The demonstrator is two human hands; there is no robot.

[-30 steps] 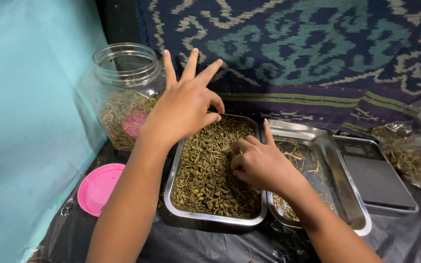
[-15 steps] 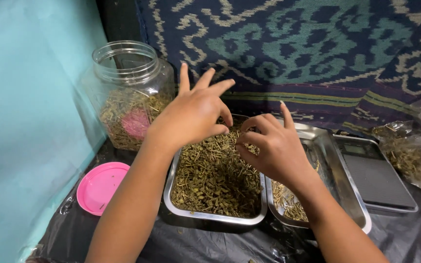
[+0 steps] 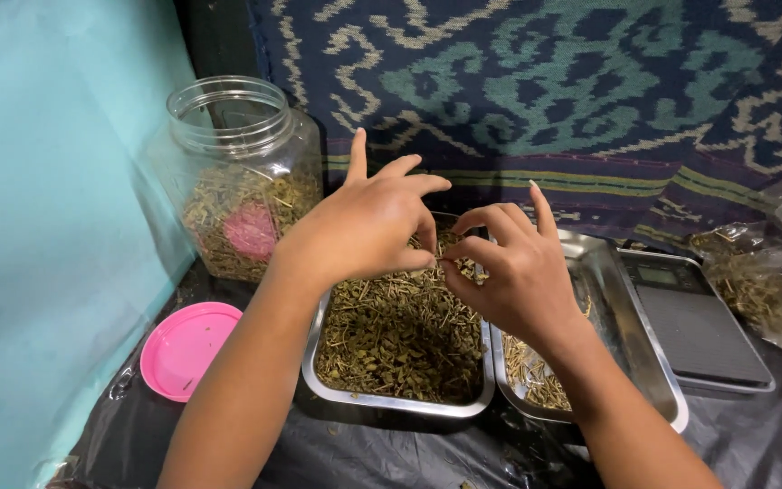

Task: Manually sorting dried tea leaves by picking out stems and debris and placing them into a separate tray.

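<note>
Two hands over two steel trays. The left hand (image 3: 368,226) and right hand (image 3: 509,272) meet thumb tip to fingertip above the left tray (image 3: 391,403), pinching together on what looks like a thin stem; it is too small to make out clearly. Remaining fingers of both hands are spread and lifted. The left tray is filled with dried green herbs (image 3: 391,335), leaves and stalks mixed. The right tray (image 3: 644,362), touching it on the right, holds only a small scatter of pale stems (image 3: 531,376), partly hidden by the right wrist. One digital scale (image 3: 703,330), dark grey, stands just beside the right tray. One clear plastic bag (image 3: 767,281) of the same herbs lies at far right. One clear plastic jar (image 3: 237,172), open, part-filled with herbs, stands behind and left of the trays; one pink lid (image 3: 183,349) lies flat in front of it. Black plastic sheet (image 3: 364,453) beneath everything. Patterned blue-green cloth (image 3: 572,81) behind; a teal wall (image 3: 47,226) at left.
</note>
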